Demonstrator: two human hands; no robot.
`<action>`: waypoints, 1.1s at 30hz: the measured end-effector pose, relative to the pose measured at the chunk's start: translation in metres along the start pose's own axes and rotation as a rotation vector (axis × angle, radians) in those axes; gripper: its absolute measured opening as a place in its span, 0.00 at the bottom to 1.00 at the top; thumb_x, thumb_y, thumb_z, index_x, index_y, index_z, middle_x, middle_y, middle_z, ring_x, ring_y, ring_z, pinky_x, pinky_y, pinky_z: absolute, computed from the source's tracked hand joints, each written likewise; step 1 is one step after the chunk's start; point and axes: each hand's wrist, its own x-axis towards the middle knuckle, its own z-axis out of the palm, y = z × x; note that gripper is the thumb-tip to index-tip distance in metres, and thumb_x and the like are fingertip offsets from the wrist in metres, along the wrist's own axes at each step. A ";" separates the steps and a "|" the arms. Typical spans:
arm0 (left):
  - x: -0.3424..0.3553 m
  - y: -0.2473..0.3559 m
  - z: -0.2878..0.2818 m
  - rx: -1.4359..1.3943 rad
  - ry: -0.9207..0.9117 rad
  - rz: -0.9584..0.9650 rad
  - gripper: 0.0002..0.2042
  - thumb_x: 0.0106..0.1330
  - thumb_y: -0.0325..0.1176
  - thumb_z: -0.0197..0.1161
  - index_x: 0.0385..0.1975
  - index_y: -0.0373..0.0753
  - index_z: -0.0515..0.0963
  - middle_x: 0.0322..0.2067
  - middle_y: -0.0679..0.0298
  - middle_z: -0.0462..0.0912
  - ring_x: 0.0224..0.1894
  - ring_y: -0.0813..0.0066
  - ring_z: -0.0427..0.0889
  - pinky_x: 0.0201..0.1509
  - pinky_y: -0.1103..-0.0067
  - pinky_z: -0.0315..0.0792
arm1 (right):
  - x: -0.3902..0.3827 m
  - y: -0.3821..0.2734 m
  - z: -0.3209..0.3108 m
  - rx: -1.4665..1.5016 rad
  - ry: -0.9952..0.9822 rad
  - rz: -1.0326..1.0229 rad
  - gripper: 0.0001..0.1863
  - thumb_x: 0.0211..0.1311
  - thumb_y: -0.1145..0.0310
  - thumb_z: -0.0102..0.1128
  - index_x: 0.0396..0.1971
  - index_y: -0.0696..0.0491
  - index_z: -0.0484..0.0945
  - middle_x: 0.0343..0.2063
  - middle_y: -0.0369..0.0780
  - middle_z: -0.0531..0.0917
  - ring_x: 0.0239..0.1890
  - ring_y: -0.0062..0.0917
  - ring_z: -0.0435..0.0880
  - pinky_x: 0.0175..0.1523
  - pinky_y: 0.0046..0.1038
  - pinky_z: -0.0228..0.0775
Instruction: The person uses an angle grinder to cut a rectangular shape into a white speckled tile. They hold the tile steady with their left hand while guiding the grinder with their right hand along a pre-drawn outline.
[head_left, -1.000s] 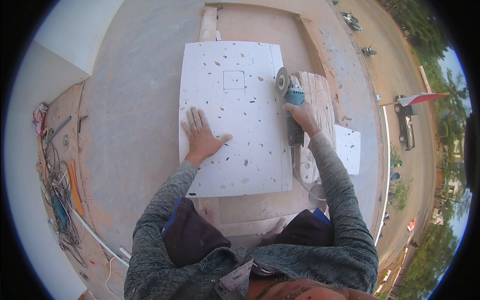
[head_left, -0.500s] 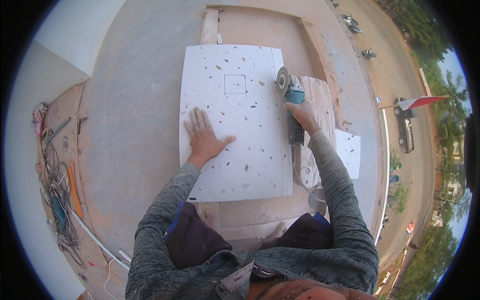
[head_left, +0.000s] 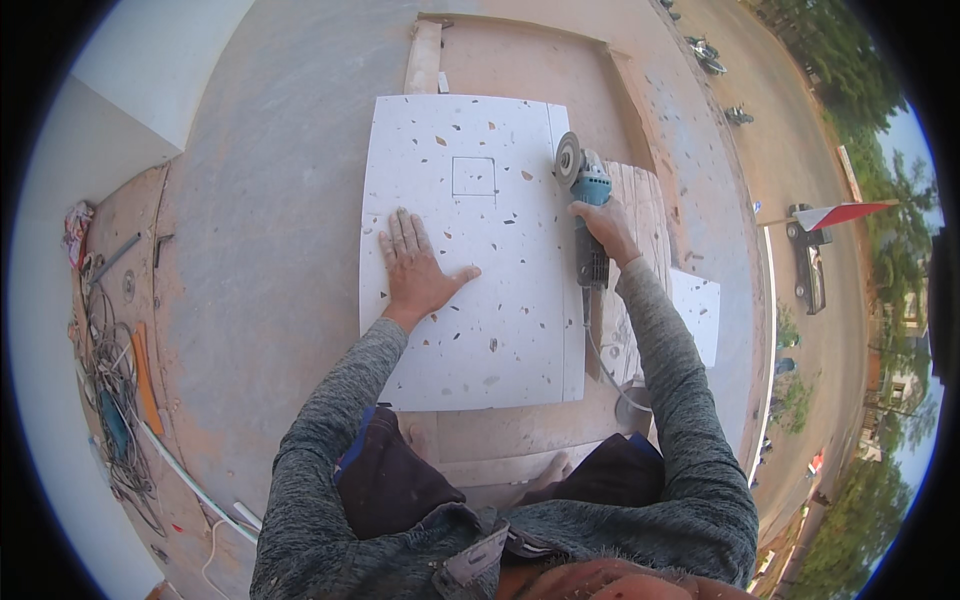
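A large white tile [head_left: 470,300] with brown and dark flecks lies in front of me. A small square is drawn on its far part, and a line runs down near its right edge. My left hand [head_left: 418,275] rests flat on the tile's left side, fingers spread, holding nothing. In my right hand [head_left: 608,228] is a teal and black angle grinder [head_left: 591,190], gripped around its body beside the tile's right edge. Its disc [head_left: 568,158] points away from me, close to the tile's far right part. A pale cord runs back from the grinder toward me.
A worn wooden board [head_left: 640,215] lies right of the tile, with a white tile offcut [head_left: 697,315] beyond it. Along the left wall are tangled cables [head_left: 122,400] and an orange strip [head_left: 146,380]. To the right, past the ledge, runs a road with a parked vehicle [head_left: 808,262].
The view has shifted slightly, so the tile sits a little lower in the picture. My left hand stays flat on it, and my right hand still holds the grinder at the right edge.
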 end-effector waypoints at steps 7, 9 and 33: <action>0.001 0.000 0.003 0.017 0.032 0.018 0.72 0.59 0.82 0.62 0.80 0.15 0.43 0.82 0.30 0.38 0.87 0.39 0.27 0.86 0.46 0.22 | 0.020 0.006 0.002 -0.032 0.041 -0.047 0.27 0.52 0.56 0.75 0.45 0.63 0.86 0.35 0.44 0.89 0.34 0.31 0.89 0.41 0.32 0.81; 0.001 -0.001 0.004 0.018 0.041 0.024 0.72 0.59 0.82 0.62 0.80 0.15 0.43 0.82 0.30 0.39 0.87 0.39 0.28 0.86 0.46 0.22 | 0.024 0.007 0.003 -0.023 0.045 -0.058 0.26 0.52 0.56 0.74 0.45 0.63 0.86 0.35 0.44 0.89 0.34 0.31 0.88 0.41 0.32 0.81; -0.001 -0.001 0.003 0.011 0.068 0.042 0.71 0.60 0.80 0.64 0.79 0.14 0.45 0.82 0.29 0.41 0.86 0.37 0.31 0.86 0.46 0.25 | 0.050 -0.009 0.001 0.044 0.010 -0.046 0.26 0.54 0.59 0.74 0.47 0.64 0.85 0.36 0.42 0.88 0.35 0.28 0.87 0.41 0.31 0.79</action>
